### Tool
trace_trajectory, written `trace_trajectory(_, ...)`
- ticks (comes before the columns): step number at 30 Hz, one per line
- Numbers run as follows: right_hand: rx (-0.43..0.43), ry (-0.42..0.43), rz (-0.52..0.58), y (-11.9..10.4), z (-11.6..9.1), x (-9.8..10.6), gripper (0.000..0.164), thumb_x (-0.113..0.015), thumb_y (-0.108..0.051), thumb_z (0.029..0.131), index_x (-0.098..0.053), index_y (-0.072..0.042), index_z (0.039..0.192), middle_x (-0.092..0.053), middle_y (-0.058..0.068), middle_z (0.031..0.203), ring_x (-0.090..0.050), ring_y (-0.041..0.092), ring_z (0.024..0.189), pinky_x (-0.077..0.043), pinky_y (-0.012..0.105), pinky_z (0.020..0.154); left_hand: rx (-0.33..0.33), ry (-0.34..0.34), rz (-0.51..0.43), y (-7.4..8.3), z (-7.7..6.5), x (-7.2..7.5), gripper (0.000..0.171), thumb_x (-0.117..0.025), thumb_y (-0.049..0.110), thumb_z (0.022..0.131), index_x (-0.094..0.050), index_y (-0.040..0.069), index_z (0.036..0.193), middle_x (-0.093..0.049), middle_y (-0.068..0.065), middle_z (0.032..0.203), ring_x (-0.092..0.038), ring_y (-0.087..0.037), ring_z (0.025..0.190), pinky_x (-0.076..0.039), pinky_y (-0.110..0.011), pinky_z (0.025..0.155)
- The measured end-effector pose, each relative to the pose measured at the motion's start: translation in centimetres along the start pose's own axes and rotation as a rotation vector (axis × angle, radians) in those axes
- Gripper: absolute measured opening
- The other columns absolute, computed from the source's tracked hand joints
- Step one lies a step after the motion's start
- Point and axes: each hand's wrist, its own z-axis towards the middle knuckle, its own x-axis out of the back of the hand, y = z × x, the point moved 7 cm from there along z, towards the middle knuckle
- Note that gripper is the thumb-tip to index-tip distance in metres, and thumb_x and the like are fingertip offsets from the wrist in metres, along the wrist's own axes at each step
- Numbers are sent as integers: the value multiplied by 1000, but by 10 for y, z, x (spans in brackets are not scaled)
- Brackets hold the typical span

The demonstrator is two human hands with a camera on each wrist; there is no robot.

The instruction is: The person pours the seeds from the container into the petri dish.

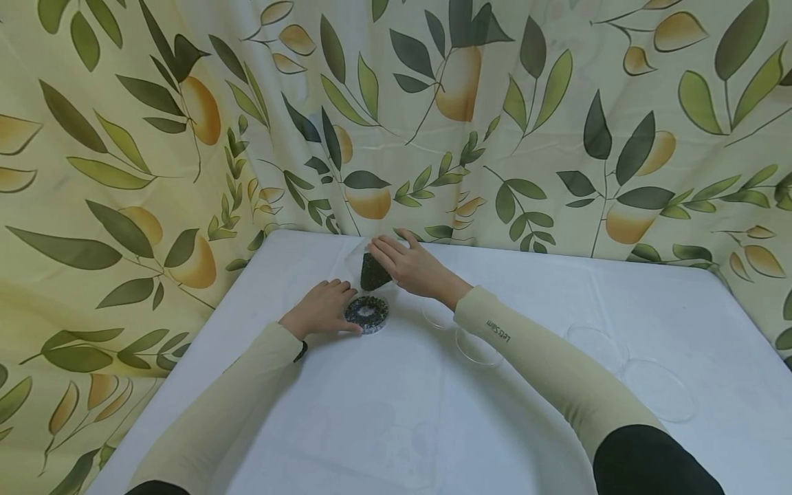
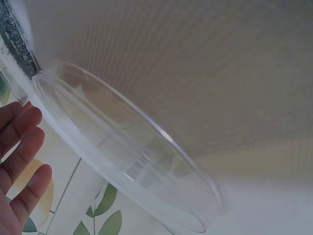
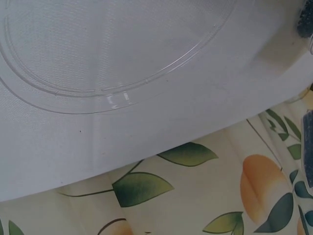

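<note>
Dark speckled grains lie in a ring inside a round clear dish [image 1: 366,314] on the table. My left hand [image 1: 324,306] holds this dish at its left side, thumb near the front edge and fingers behind. Just beyond it, my right hand [image 1: 411,268] grips a clear container with a wedge of dark green grains [image 1: 373,273], tilted above the table. A large clear dish [image 2: 132,166] crosses the left wrist view beside my left fingers [image 2: 29,147]; which dish it is, I cannot tell. Dark grains [image 3: 306,22] show at the right wrist view's edge, where the right hand is out of sight.
Clear rings or dishes lie on the white table [image 1: 383,426]: one [image 1: 479,349] by the right forearm, others [image 1: 658,392] farther right. In the right wrist view, clear circular rims [image 3: 146,81] lie near the table edge. A leaf-and-fruit patterned curtain [image 1: 544,137] hangs behind.
</note>
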Motion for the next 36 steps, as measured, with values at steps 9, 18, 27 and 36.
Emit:
trace_trajectory(9, -6, -13, -5, 0, 0, -2, 55, -66, -18, 85, -46, -4, 134, -55, 10, 133, -49, 23, 125, -37, 48, 105, -1, 2, 9, 0, 0, 0, 84, -60, 70, 73, -57, 4, 125, -60, -10, 119, -55, -26, 110, -47, -42, 90)
trace_trajectory(18, -6, -19, -11, 1, -1, -6, 54, -65, -18, 86, -45, -4, 135, -54, 10, 133, -49, 23, 125, -37, 48, 105, 1, -5, 0, 0, 0, 0, 84, -60, 69, 74, -56, 4, 126, -59, -11, 121, -55, -26, 110, -46, -42, 92)
trace_trajectory(27, 0, -27, -16, 1, -2, -8, 55, -66, -18, 86, -45, -4, 134, -55, 11, 132, -49, 23, 124, -38, 48, 104, 11, -21, -8, 0, 1, 1, 85, -60, 69, 74, -56, 3, 127, -59, -11, 121, -54, -27, 111, -46, -43, 93)
trace_trajectory(36, -6, -42, 10, 0, -2, -11, 52, -63, -17, 87, -44, -3, 134, -54, 11, 133, -49, 24, 125, -36, 50, 106, 5, -20, 8, 0, 0, 1, 86, -59, 70, 74, -55, 4, 127, -58, -11, 123, -54, -27, 112, -46, -43, 94)
